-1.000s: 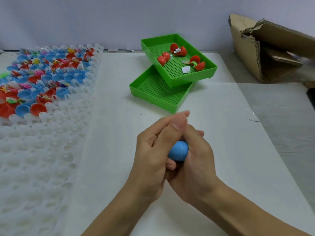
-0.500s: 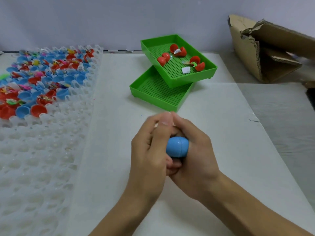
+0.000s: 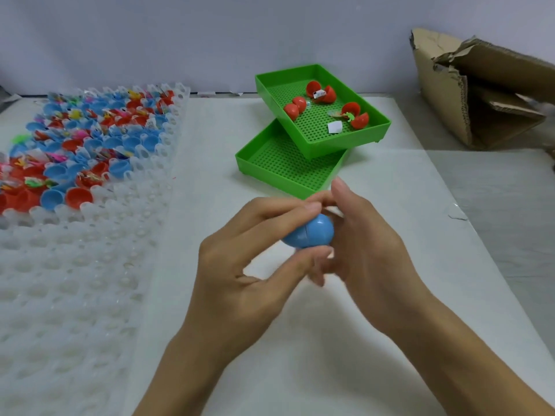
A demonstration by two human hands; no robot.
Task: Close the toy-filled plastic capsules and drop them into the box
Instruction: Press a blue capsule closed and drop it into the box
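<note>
Head view, described left to right relative to the blue capsule (image 3: 309,231) at centre. Far left of the capsule, a translucent white cell tray (image 3: 90,265) lies flat; its far cells hold open red and blue capsule halves (image 3: 78,151) with small wrapped toys among them, while its near cells are bare. The left hand (image 3: 240,271) pinches the capsule between thumb and fingertips; the capsule's two halves meet along a visible seam. The right hand (image 3: 369,253) stands just right of the capsule, fingers loosely extended and close against it; whether they grip it cannot be told. Beyond the capsule, a lower green tray (image 3: 279,172) carries an upper green tray (image 3: 318,115) set askew across it; the upper one holds three open red capsules (image 3: 321,94) and a white paper slip (image 3: 335,127). Far right and beyond, a torn cardboard box (image 3: 450,94) lies open. All rest on a white sheet (image 3: 360,340) over a grey tabletop (image 3: 510,205), against a plain pale wall (image 3: 210,34).
</note>
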